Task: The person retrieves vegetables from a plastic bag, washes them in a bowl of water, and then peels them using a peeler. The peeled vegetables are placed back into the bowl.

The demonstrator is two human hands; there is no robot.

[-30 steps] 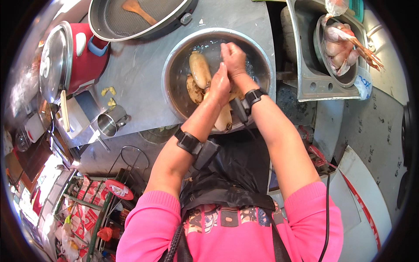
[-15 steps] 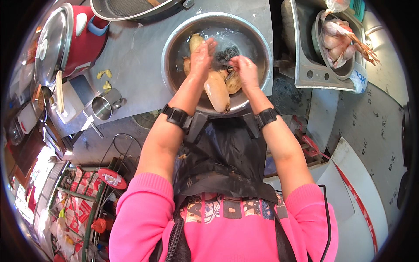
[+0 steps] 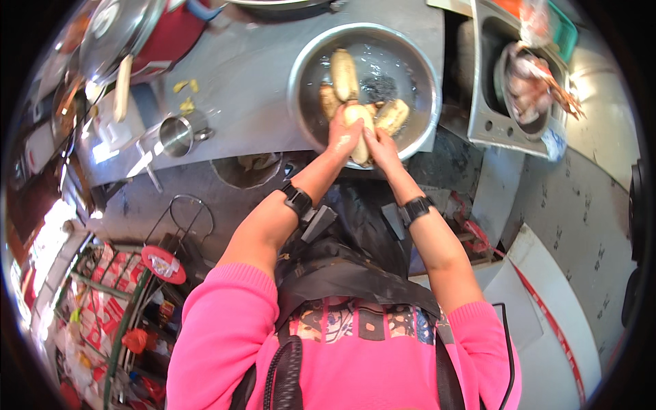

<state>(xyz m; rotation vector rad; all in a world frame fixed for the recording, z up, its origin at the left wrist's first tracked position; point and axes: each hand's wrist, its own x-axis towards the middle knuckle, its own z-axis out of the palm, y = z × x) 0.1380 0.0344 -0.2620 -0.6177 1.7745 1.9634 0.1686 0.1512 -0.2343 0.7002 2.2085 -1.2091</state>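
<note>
In a wide metal basin (image 3: 295,85) of water lie several pale lotus root pieces. My left hand (image 3: 344,137) and my right hand (image 3: 383,147) are both closed around one lotus root (image 3: 357,117) near the basin's front rim. Just beyond it, a longer lotus root (image 3: 344,72) points toward the far side. Another lotus root (image 3: 393,116) rests to the right of my right hand, and a browner one (image 3: 329,102) sits on the left, partly covered. A dark scouring pad (image 3: 378,90) lies in the water, touched by neither hand.
The basin stands on a metal table (image 3: 239,102). Left of it are a steel mug (image 3: 176,137), yellow scraps (image 3: 187,105) and a red lidded pot (image 3: 167,41). A sink (image 3: 481,89) at the right holds a bowl of plucked poultry (image 3: 533,89). Below the table's edge is a bucket (image 3: 244,175).
Both hands, apart above the basin before, have come down and together onto a lotus root. The far lotus root is now uncovered. The whole view has shifted.
</note>
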